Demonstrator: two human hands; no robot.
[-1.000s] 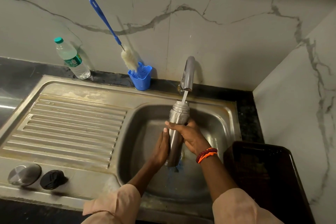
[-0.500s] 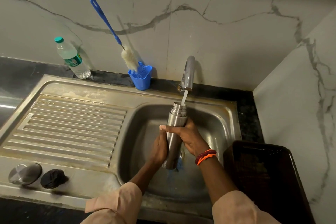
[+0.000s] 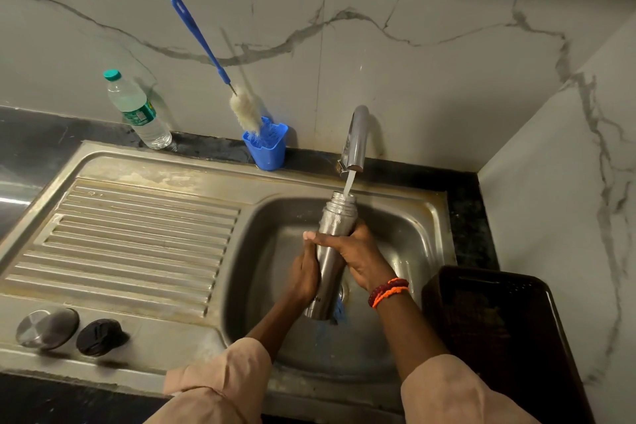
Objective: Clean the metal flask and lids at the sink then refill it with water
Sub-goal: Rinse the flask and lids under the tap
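The metal flask (image 3: 335,220) stands upright over the sink basin (image 3: 406,227), its open mouth under the tap (image 3: 356,137). A thin stream of water runs into it. My right hand (image 3: 358,256) grips the flask's upper body, fingers wrapped across it. My left hand (image 3: 304,272) lies against the flask's left side lower down; whether its fingers curl round the flask is hidden. A metal lid (image 3: 46,327) and a black inner lid (image 3: 98,337) lie on the near left of the drainboard (image 3: 137,237).
A blue bottle brush (image 3: 213,62) leans in a blue holder (image 3: 266,144) at the wall. A plastic water bottle (image 3: 137,110) stands at the back left. A dark bin (image 3: 495,330) sits right of the sink. Something blue (image 3: 339,315) lies on the basin floor.
Both hands have slid the flask slightly left and a little lower under the stream. My left hand has shifted along its side. Water keeps running.
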